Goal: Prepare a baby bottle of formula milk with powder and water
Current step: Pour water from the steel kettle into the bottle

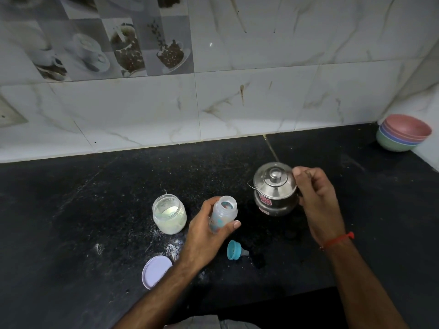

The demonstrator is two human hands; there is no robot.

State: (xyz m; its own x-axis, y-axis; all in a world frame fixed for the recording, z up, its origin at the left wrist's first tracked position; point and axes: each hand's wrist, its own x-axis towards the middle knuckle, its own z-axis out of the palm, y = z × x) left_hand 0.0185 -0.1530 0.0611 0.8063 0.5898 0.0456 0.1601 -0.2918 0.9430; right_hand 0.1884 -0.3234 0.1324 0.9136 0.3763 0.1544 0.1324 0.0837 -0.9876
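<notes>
Bottle [223,213], uncapped and tilted, sits mid-surface clamped in the left hand [206,231] fingers, while the right hand [316,198] closes on the steel kettle [275,188] handle, so water comes next, needing a steady lift and pour.

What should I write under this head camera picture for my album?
Left hand holds open baby bottle; right hand grips steel kettle.
</notes>
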